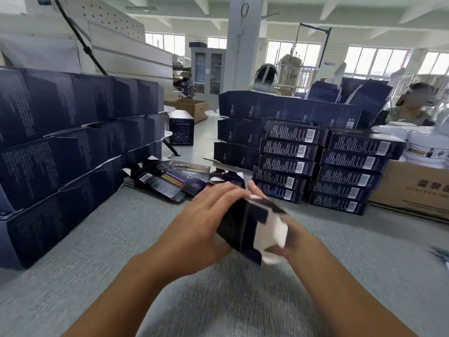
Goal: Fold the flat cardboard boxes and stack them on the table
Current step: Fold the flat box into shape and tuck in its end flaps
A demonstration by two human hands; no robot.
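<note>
**A:** What is nearest?

**B:** Both forearms reach in over the grey table (116, 244). Between them is the half-folded box (243, 222), dark, tilted and held off the table, with a white flap (272, 231) open on its right end. It is blurred.

**A:** And the hands?

**B:** The left hand (206, 222) lies flat against the box's left face, fingers straight and spread. The right hand (295, 237) is mostly hidden behind the box. Its fingertips (255, 190) curl over the far corner, so it grips the box.

**A:** What lies past the box?

**B:** Just beyond it, a loose heap of flat boxes (175, 181) lies on the table. Beyond it to the right, folded boxes (315, 166) stand in neat stacks, barcodes facing this way. Right of those stacks is a brown carton (413, 188) with white tubs (418, 144) on top.

**A:** Left of the box?

**B:** A tall wall of dark boxes (60, 142), three rows high.

**A:** Farther still?

**B:** Well beyond the box, a single upright box (181, 131), an open carton (192, 108), and a white pillar (243, 45). Two people sit behind more stacks.
</note>
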